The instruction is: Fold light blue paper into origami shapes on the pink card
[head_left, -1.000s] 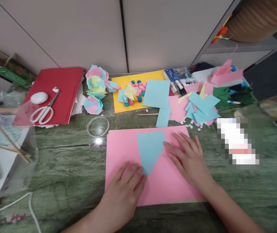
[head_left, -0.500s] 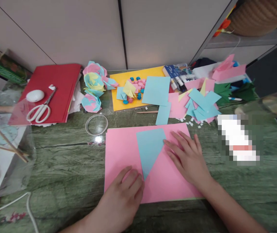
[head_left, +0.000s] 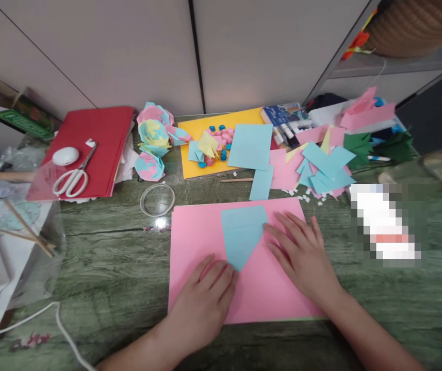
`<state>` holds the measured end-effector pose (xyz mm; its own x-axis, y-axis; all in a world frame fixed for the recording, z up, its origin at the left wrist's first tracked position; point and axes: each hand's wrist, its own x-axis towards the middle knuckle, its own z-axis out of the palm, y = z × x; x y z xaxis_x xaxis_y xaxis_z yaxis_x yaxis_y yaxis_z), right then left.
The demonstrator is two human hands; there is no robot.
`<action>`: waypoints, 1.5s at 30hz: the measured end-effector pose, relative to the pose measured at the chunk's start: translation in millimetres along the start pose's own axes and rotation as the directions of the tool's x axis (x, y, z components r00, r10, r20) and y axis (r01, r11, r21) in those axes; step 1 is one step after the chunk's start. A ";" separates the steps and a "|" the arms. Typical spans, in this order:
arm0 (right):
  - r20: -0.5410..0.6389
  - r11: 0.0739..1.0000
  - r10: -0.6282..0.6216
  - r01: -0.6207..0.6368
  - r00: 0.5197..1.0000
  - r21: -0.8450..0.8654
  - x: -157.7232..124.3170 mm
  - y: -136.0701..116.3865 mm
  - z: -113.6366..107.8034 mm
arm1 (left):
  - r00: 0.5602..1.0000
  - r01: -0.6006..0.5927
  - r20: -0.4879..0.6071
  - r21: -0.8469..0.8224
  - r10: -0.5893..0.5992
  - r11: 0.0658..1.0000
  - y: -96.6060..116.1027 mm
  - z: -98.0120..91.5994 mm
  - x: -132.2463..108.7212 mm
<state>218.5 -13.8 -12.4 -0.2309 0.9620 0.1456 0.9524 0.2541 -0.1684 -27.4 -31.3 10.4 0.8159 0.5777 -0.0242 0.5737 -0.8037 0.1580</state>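
Observation:
A light-blue folded paper lies on a pink sheet, wide at the top and narrowing toward me. My left hand is closed at its lower tip, fingers curled and pressed together; the tip is hidden under the fingertips. A faint crease or bend crosses the paper's upper part. Flat on the pink sheet to the right, my right hand has its fingers spread. One of its fingertips touches the paper's right corner.
White scissors and a white oval object rest on red paper. Folded paper flowers, a tape-like ring, blue sheets, markers and paper scraps line the back. A blurred-out object lies right.
My left hand has moved slightly up and right, bringing the blue paper's lower tip upward. A crease line now shows near its top. My right hand stays in place. The view shifts slightly.

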 end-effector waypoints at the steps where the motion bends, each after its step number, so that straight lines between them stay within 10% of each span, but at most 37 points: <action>1: -0.004 1.000 0.003 -0.003 1.000 0.001 -0.2 -0.2 0.0 | 1.000 -0.002 0.000 0.007 0.002 1.000 0.2 0.2 -0.5; 27: 0.060 0.992 -0.007 0.000 0.998 0.128 2.8 -44.8 -2.6 | 0.999 0.025 -0.030 0.221 -0.019 0.975 24.2 1.3 -3.0; 45: -0.164 0.990 0.137 -0.142 0.977 -0.015 32.2 19.3 0.8 | 0.999 -0.017 -0.042 0.153 0.023 0.988 15.3 10.6 -4.8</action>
<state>229.3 22.2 -11.7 -0.0621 0.9583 0.2791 0.9783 0.1137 -0.1730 -21.8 -47.9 2.4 0.8254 0.5642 0.0211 0.5642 -0.8256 0.0056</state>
